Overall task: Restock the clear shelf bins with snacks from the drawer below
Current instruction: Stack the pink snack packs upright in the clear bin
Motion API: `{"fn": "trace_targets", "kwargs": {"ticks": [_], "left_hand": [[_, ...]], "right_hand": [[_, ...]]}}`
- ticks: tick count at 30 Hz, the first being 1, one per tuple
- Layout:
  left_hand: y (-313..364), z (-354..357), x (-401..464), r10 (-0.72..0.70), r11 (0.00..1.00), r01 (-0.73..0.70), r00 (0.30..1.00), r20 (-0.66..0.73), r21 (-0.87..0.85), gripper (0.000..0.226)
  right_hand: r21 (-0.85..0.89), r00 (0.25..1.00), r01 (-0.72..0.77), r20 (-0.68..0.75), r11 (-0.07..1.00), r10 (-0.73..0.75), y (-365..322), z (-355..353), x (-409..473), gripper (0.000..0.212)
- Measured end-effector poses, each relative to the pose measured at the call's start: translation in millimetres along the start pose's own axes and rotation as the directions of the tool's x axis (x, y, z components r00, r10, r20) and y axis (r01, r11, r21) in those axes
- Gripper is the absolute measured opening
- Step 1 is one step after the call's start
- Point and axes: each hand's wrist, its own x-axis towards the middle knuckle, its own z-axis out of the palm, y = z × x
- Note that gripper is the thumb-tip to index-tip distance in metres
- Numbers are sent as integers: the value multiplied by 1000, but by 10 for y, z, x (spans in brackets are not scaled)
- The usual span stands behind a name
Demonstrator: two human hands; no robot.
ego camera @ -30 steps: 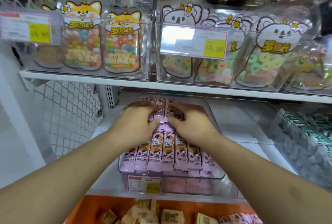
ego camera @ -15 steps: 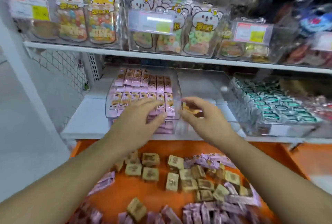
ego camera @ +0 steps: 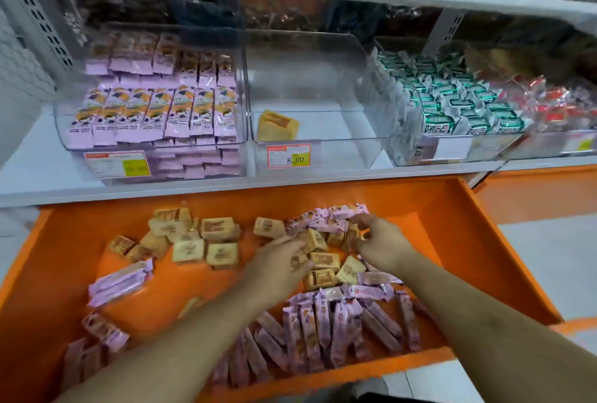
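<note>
- Although the left-hand clear bin (ego camera: pixel 151 105) on the white shelf (ego camera: pixel 38 157) is packed with rows of pink wafer bars (ego camera: pixel 155 115), we judge the restocking only partly done: the middle bin (ego camera: pixel 316 86) holds a single tan square cake (ego camera: pixel 277 126) behind its 8.00 price tag (ego camera: pixel 288 156).
- The stock for it lies loose in the open orange drawer (ego camera: pixel 484 241) below, where tan square cakes (ego camera: pixel 206 241) are scattered across the back and more pink bars (ego camera: pixel 323 325) are heaped at the front.
- Our left hand (ego camera: pixel 279 265) reaches into the cakes with fingers curled around one or two of them (the grip is blurred, so we cannot tell how firm it is).
- Our right hand (ego camera: pixel 382 246) is curled among cakes and pink bars just beside it; whether it holds anything we cannot tell.
- What is left, we reckon, is gathering the cakes and carrying them up to the middle bin.
- To the right a bin of green-and-white packets (ego camera: pixel 452 102) looks full, with red-wrapped sweets (ego camera: pixel 555 105) beyond; further bins sit on the shelf above, and pale floor tiles (ego camera: pixel 549 260) show right of the drawer.
</note>
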Motion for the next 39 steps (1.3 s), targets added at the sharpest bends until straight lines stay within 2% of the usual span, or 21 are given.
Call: {"fn": "trace_targets", "kwargs": {"ticks": [5, 10, 14, 17, 20, 24, 27, 32, 35, 39], "left_hand": [[-249, 346, 722, -23, 1000, 23, 999, 29, -14, 54], [-441, 632, 1421, -70, 997, 69, 997, 21, 42, 64], [-506, 860, 1708, -161, 986, 163, 984, 71, -20, 69], [-540, 962, 1810, -166, 986, 166, 986, 0, 13, 58], [-589, 1006, 1855, -151, 986, 155, 987, -62, 65, 46], [-581, 1042, 1851, -134, 987, 144, 981, -138, 67, 27], [-544, 1012, 1840, -144, 986, 154, 979, -141, 65, 23], [-435, 841, 1688, -190, 981, 192, 976, -107, 14, 27], [-355, 713, 1534, -185, 982, 180, 975, -126, -50, 35], [-265, 430, 1164, -205, 966, 173, 966, -158, -194, 48]], "right_hand": [[-9, 999, -31, -11, 999, 31, 227, 331, 627, 60], [-195, 999, -22, -43, 981, 13, 539, 538, 1194, 76], [-229, 997, -28, -79, 973, 10, 716, 604, 1343, 64], [-278, 991, -33, -131, 960, -4, 783, 659, 1402, 47], [-306, 997, -46, -66, 951, 28, 829, 703, 1434, 41], [-195, 995, -99, -11, 976, 98, 821, 739, 1434, 31], [-140, 989, -129, 56, 982, 138, 736, 722, 1424, 24], [45, 973, -216, 87, 975, 212, 507, 767, 1232, 25], [113, 972, -227, 85, 967, 219, 505, 859, 1062, 38], [236, 975, -221, 61, 946, 212, 432, 627, 818, 50]]}}
